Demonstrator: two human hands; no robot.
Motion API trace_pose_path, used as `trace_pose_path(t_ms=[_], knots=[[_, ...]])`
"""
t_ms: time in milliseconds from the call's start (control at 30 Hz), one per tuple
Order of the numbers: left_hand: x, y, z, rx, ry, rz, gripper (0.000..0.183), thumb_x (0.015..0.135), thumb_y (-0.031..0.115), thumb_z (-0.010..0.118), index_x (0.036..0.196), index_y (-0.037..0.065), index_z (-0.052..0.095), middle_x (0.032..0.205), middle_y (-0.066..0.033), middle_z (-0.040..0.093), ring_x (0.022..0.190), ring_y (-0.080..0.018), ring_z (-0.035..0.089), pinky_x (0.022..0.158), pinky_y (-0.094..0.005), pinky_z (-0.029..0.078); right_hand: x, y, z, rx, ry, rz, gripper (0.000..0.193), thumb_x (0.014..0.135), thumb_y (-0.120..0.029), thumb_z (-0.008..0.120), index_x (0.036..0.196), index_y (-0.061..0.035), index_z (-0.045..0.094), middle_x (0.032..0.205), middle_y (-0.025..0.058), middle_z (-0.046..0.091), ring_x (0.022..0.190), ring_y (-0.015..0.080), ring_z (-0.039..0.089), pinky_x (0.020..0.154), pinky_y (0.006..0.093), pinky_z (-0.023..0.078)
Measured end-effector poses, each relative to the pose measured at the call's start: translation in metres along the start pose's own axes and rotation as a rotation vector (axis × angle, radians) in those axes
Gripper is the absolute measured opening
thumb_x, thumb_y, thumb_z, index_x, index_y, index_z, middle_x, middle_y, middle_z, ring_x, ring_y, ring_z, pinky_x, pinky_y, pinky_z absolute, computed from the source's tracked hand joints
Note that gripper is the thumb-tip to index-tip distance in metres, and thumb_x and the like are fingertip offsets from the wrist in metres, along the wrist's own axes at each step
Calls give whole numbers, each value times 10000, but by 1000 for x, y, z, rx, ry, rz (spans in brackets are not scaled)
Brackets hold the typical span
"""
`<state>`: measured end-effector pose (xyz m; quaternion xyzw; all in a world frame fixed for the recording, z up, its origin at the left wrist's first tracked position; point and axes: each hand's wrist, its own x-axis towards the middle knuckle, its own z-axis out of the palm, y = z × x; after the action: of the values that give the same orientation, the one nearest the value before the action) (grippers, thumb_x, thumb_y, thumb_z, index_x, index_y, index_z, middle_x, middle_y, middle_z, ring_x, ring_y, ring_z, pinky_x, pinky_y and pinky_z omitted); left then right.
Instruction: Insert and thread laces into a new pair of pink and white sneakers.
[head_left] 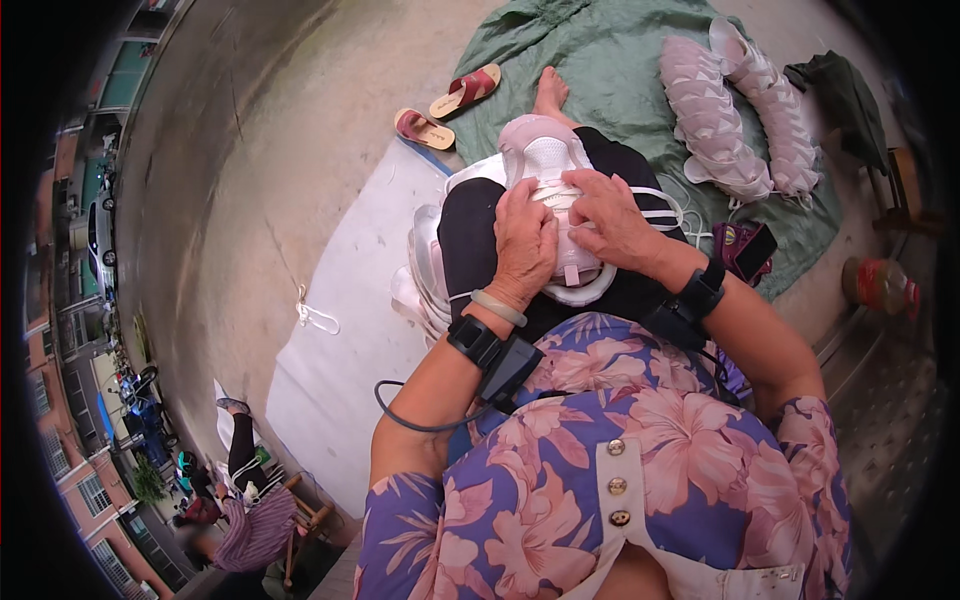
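Observation:
A pale pink and white sneaker upper (545, 150) lies across my lap, its toe pointing away from me and its tongue and heel toward me. My left hand (524, 245) is closed at the left side of the lacing, fingertips on the white shoelace (556, 197). From the right, my right hand (615, 222) bends its fingers over the other side of the same lacing, pinching at the lace. Loose white lace (660, 212) trails over my dark trouser leg at the right. The fingertips partly hide the eyelets.
Two stacks of pink uppers (710, 120) lie on a green cloth (610, 60). More uppers (425, 270) rest by my left leg. Red sandals (467, 90), a white sheet (340, 300) with a loose lace (316, 315), a phone (752, 252) and a jar (880, 285) surround me. Another person (255, 525) sits lower left.

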<state>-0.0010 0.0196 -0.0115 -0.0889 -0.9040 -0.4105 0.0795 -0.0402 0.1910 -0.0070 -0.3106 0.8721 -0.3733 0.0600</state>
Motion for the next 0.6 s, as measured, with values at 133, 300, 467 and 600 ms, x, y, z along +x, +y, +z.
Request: trace_pose_path(t_ms=[133, 300, 467, 600], knots=[[1, 8, -24, 24, 103, 33, 70, 772, 51, 530, 815, 0, 509, 1216, -239, 447, 1143, -400, 403, 988, -461, 297, -3, 3, -20, 77, -174, 25, 184, 654, -116, 561, 830, -62, 566, 1188, 127, 490, 1193, 302, 400, 1007, 586, 216], [-19, -49, -89, 262, 396, -60, 46, 850, 31, 475, 846, -11, 492, 1219, -248, 451, 1118, -369, 466, 971, -390, 354, -6, 21, -32, 109, 263, -40, 181, 690, -82, 553, 869, -55, 546, 1000, 97, 571, 1000, 281, 524, 925, 462, 347], [-79, -127, -156, 710, 384, -426, 89, 837, 61, 479, 838, -25, 502, 1181, -272, 470, 1101, -408, 449, 947, -467, 357, -10, 16, -9, 431, 252, 177, 109, 796, -67, 521, 901, -41, 533, 821, 134, 557, 756, 285, 570, 671, 341, 452], [-67, -94, -121, 630, 223, -186, 198, 746, 67, 575, 936, 19, 546, 1163, -213, 511, 1101, -388, 454, 933, -462, 365, -13, 14, -8, 397, 213, 251, 103, 823, -129, 552, 888, -50, 543, 690, 115, 555, 626, 248, 574, 582, 324, 450]])
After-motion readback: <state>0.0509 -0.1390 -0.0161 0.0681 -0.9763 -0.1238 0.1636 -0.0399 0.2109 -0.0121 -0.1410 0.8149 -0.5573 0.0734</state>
